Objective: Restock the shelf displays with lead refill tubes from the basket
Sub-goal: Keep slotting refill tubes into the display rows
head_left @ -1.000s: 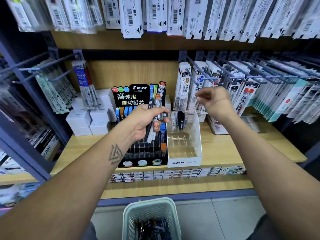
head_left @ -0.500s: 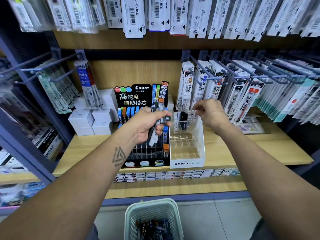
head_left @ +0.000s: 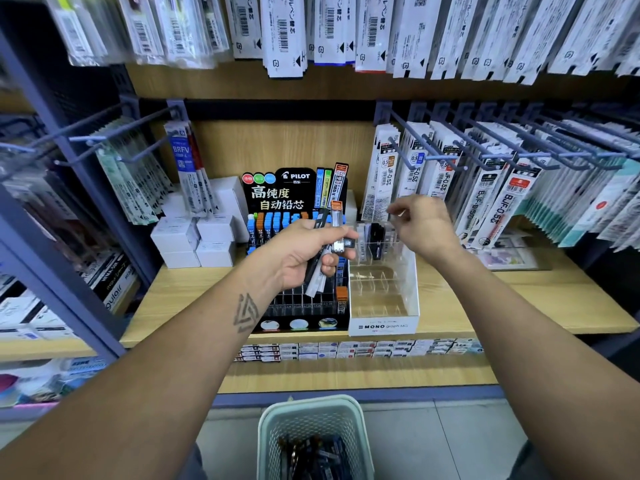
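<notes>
1. I am standing at a stationery aisle, facing a wooden shelf [head_left: 519, 306] with rows of packaged pen refills [head_left: 485, 209] hanging on hooks above and to both sides of it.
2. A black Pilot display [head_left: 294, 202] is sitting on the shelf, with blue and orange tubes standing in its back rows, and a white Mono display [head_left: 382, 296] with clear dividers is sitting just beside it on the right.
3. My left hand [head_left: 304, 254] is hovering in front of the Pilot display, its grip curling round a bundle of lead refill tubes [head_left: 327, 251], black, clear and orange-capped, which are pointing up between thumb and fingers.
4. My right hand [head_left: 424, 226] is hovering above the back of the Mono display, fingers curling loosely; I cannot tell whether its grip is pinching anything.
5. A few dark tubes are standing in the back row of the Mono display, under that hand.
6. The pale green basket [head_left: 277, 424] is resting low between my forearms, with more tubes lying inside it.
7. White boxes [head_left: 194, 240] are stacked to the left of the Pilot display.
</notes>
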The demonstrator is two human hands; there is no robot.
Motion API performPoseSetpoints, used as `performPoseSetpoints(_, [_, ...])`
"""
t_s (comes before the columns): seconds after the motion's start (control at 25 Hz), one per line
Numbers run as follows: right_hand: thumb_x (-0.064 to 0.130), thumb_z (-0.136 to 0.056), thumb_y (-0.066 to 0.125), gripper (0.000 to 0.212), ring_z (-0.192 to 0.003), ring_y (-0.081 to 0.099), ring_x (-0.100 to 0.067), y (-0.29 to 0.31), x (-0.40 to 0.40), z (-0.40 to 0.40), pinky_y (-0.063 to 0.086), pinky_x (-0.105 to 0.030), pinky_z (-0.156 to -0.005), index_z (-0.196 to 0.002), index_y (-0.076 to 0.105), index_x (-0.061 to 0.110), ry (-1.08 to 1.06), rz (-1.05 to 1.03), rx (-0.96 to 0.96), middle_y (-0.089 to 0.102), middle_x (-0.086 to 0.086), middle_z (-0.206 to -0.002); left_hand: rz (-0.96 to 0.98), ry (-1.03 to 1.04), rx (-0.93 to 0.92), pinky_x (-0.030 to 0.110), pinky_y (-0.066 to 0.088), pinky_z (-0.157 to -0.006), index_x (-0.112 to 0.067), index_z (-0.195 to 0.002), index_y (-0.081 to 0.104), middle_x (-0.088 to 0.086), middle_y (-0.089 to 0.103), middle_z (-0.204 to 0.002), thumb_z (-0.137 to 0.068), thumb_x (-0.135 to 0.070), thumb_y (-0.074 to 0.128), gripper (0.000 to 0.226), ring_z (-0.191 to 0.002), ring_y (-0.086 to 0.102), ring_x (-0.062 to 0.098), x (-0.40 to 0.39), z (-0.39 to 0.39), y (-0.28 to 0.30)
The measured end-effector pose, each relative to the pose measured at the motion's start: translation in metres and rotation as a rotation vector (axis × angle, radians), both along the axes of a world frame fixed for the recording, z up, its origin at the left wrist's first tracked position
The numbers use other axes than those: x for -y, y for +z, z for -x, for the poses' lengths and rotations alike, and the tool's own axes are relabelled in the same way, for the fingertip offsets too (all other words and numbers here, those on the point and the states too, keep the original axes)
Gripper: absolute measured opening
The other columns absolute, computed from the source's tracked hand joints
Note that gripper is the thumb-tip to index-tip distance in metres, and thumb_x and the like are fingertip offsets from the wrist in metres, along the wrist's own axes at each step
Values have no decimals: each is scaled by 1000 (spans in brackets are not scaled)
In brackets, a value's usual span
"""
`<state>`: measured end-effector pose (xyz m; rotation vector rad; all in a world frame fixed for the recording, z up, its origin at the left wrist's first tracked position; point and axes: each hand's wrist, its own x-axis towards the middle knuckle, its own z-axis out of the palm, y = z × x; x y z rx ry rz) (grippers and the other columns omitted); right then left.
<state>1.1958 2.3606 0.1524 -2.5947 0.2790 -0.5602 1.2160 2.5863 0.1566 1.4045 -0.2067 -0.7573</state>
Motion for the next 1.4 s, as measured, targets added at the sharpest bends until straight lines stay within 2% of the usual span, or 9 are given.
performPoseSetpoints(0.08, [16,-94,69,14,-96,71,-19,12,-30,7,57,-36,-94,-106,76,14,141,-479,-6,76,-2,-100,41,-23,-20,21,37,-43,1,-115,68,19,67,-82,-99,-17,61,25,-46,40,10,-6,1,1])
performPoseSetpoints(0.16, [21,-95,69,17,-88,71,-22,23,-58,19,59,-37,-86,-104,75,8,351,-897,-197,76,-7,-96,76,-29,-33,22,38,-42,-4,-113,66,18,66,-80,-100,-17,60,20,-45,41,10,-13,3,2])
performPoseSetpoints(0.24, [14,-92,70,19,-81,69,-22,24,-70,25,57,-34,-82,-107,73,1,502,-1076,-336,74,-11,-95,89,-19,-32,22,38,-42,-8,-110,64,19,66,-80,-100,-18,60,16,-45,42,11,-22,4,2])
performPoseSetpoints(0.36, [-10,-83,71,30,-85,71,-21,16,-75,24,57,-32,-85,-112,70,-1,516,-1185,-338,72,-9,-90,114,-16,-33,22,39,-43,-10,-112,64,21,66,-83,-102,-23,58,18,-44,42,10,-39,4,3])
performPoseSetpoints(0.68, [-18,-85,64,23,-77,73,-25,15,-94,17,63,-29,-75,-103,71,-7,331,-1223,-165,71,-19,-86,122,157,-71,18,37,-41,-8,-108,67,25,71,-104,-102,-22,56,19,-42,41,7,-84,-7,7])
performPoseSetpoints(1.0, [-16,-82,69,19,-80,74,-27,13,-113,13,62,-29,-76,-97,72,-5,394,-1115,-150,72,-19,-87,-29,242,1,20,36,-42,1,-125,56,24,72,-93,-100,-13,59,28,-42,40,11,-93,-3,7])
performPoseSetpoints(1.12, [-10,-81,75,16,-80,74,-29,12,-116,15,62,-32,-76,-96,71,-4,438,-956,-181,72,-20,-86,-31,281,63,20,34,-43,0,-113,61,20,71,-81,-99,-11,60,17,-42,40,12,-90,-4,6])
performPoseSetpoints(1.24, [-1,-82,79,19,-77,73,-24,10,-116,16,60,-31,-79,-99,71,2,513,-712,-203,75,-15,-83,-47,234,113,20,33,-43,-1,-101,65,17,68,-76,-100,-11,60,12,-41,40,11,-84,-3,7])
performPoseSetpoints(1.4, [-4,-87,71,40,-82,74,-24,22,-94,22,59,-34,-83,-124,67,13,490,-699,-196,74,-12,-86,-17,234,122,21,35,-43,5,-107,67,18,69,-78,-98,-12,62,20,-44,41,12,-70,0,10])
